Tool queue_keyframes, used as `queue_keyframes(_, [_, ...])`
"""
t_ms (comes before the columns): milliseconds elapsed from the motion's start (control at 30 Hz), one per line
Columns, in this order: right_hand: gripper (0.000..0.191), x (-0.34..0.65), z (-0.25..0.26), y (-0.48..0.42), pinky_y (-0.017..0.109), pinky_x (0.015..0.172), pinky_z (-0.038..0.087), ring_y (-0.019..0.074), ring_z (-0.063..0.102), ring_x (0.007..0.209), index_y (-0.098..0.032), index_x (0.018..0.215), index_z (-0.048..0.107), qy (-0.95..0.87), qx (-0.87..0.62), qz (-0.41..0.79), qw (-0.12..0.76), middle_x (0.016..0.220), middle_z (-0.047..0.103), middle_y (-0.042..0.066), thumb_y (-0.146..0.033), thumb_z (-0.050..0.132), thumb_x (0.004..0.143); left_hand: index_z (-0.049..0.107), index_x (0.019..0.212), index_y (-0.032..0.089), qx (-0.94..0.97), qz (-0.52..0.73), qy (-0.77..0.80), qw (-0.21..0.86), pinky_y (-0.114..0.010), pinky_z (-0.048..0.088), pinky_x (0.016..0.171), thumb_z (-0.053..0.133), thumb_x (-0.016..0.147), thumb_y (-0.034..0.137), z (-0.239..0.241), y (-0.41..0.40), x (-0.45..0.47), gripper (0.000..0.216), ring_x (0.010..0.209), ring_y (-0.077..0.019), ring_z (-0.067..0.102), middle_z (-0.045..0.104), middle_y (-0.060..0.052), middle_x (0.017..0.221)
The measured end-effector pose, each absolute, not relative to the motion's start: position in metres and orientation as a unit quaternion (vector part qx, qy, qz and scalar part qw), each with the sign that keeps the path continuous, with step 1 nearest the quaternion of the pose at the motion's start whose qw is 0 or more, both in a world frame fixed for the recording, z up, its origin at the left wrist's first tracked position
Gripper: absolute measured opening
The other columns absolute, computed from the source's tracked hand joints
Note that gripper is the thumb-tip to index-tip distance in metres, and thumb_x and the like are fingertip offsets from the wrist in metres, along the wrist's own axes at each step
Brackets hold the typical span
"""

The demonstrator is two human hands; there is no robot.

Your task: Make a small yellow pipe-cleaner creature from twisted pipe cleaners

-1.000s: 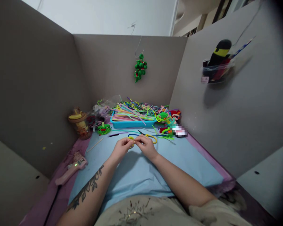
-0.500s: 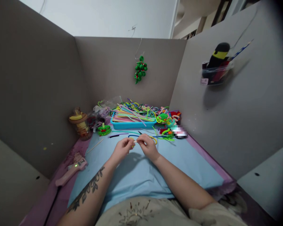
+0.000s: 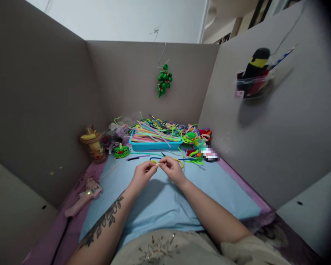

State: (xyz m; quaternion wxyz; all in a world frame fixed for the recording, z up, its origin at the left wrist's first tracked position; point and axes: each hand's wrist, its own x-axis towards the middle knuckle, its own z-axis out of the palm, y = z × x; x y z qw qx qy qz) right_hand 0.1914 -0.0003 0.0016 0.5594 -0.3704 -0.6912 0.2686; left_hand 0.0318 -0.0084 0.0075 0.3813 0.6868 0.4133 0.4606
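Note:
Above the blue table cover, my left hand and my right hand meet fingertip to fingertip. Both are closed in a pinch on a small whitish piece, mostly hidden by the fingers, so its kind does not show. Just behind the hands lie yellow and blue pipe cleaners and a dark pointed tip, perhaps of scissors. A black and a purple pipe cleaner rest to the left of them.
A blue tray heaped with pastel pipe cleaners stands at the back. Left are a green fuzzy figure, a lidded cup and a pink glue gun with a lit green light. Grey panels enclose three sides.
My fingertips have drawn closer together over the whitish piece, so less of it shows. The left fingers have shifted slightly. Everything on the table stays where it was.

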Motion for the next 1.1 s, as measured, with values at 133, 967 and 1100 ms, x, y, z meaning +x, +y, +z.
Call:
queue_keyframes(133, [0.015,0.189,0.002,-0.003,0.022,0.055,0.040,0.0121,0.051,0.065,-0.017,0.065,0.056,-0.698,-0.370,0.265,0.553,0.067,0.053,0.000,-0.024,0.055,0.078,0.058,0.068,0.014,0.715,0.454,0.427,0.317,-0.021,0.035,0.056,0.053,0.079,0.038,0.009,-0.011,0.032,0.026,0.060,-0.0105,0.046,0.054,0.000,0.063])
queue_keyframes(967, [0.014,0.191,-0.015,0.020,0.025,0.061,0.039,0.0143,0.053,0.064,-0.016,0.063,0.066,-0.633,-0.457,0.360,0.510,0.064,0.061,0.001,-0.029,0.063,0.065,0.063,0.094,0.015,0.738,0.404,0.516,0.160,-0.031,0.047,0.078,0.048,0.079,0.021,0.009,0.024,-0.011,0.022,0.082,-0.0173,0.059,0.064,-0.007,0.094])
queue_keyframes(1100, [0.014,0.181,-0.023,0.028,0.025,0.060,0.040,0.0138,0.052,0.061,-0.016,0.060,0.065,-0.633,-0.472,0.371,0.489,0.059,0.059,0.000,-0.029,0.061,0.065,0.055,0.116,0.017,0.793,0.339,0.491,0.123,-0.039,0.038,0.097,0.052,0.072,0.010,-0.017,0.030,-0.004,0.044,0.113,-0.0233,0.048,0.053,-0.011,0.120])
